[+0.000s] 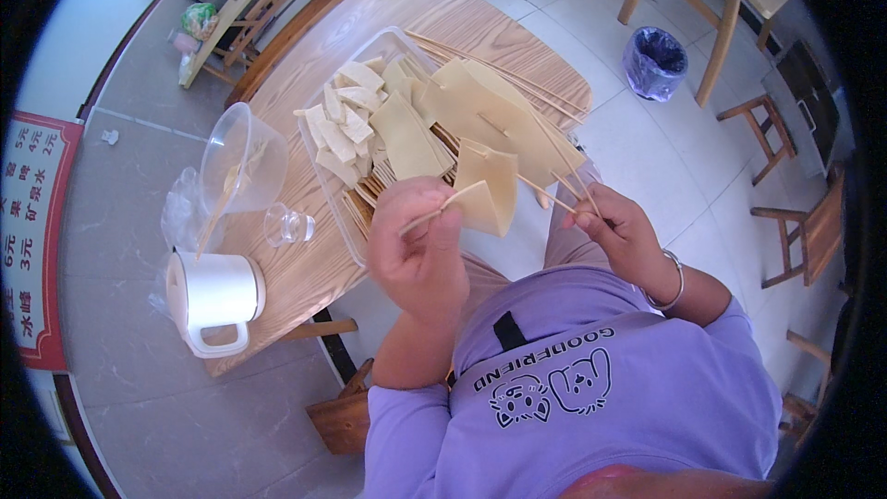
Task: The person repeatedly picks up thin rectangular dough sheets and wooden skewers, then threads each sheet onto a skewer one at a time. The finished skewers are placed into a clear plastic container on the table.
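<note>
My left hand [419, 249] pinches the edge of a folded beige tofu sheet [500, 184] between thumb and fingers. In my right hand [617, 225] are several thin bamboo skewers [546, 194], one of which runs into that sheet. Larger tofu sheets [478, 93], pierced by skewers, overlap the right side of a clear plastic tray [329, 197]. Inside the tray lie white tofu-like pieces [344, 121], a stack of cut sheets [409, 135] and more folded, skewered sheets beneath. My left fingers hide part of the tray's near end.
The wooden table [443, 3] also carries loose skewers [533, 83], a clear plastic tub [242, 159], a small clear cup [287, 225] and a white electric kettle [216, 298]. A lined waste bin [655, 62] stands on the tiled floor, with wooden stools [759, 128] farther right.
</note>
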### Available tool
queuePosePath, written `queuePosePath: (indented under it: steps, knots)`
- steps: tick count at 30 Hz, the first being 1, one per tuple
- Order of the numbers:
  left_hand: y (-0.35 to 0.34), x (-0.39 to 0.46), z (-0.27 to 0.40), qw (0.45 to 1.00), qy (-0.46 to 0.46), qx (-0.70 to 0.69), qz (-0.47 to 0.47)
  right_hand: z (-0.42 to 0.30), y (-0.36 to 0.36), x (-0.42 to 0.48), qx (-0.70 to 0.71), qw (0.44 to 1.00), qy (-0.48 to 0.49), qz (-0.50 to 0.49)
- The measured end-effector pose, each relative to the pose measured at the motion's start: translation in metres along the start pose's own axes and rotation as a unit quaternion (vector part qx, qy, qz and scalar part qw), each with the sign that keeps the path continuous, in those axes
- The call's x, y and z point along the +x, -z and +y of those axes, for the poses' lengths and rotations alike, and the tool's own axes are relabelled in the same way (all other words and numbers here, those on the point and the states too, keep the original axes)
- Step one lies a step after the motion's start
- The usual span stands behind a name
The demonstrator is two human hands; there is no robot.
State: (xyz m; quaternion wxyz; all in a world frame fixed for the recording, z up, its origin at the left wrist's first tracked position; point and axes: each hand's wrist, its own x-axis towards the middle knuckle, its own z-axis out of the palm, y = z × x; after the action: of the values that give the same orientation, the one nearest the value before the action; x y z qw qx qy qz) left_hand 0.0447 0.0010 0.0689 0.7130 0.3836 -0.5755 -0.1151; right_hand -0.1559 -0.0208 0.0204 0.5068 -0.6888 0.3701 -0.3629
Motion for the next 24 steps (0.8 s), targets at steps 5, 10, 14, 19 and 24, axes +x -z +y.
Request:
queuePosePath:
  steps: [5,10,14,19,24]
  knots:
    - [0.009,0.0,0.02,0.951,-0.163,0.186,-0.186,0.001,0.002,-0.001,0.005,1.0,-0.003,0.0]
    - [-0.002,-0.01,0.031,0.935,-0.174,0.093,-0.296,0.003,0.002,0.0,0.01,1.0,0.01,0.002]
    - [-0.011,-0.019,0.031,0.942,-0.086,0.072,-0.315,0.006,0.0,0.0,0.017,1.0,0.024,0.008]
    - [-0.004,-0.005,0.033,0.929,-0.062,0.13,-0.341,0.004,0.004,-0.001,0.006,1.0,0.011,-0.006]
    - [-0.005,0.03,0.016,0.988,0.06,0.1,0.103,0.005,0.009,-0.005,0.024,0.998,0.02,-0.062]
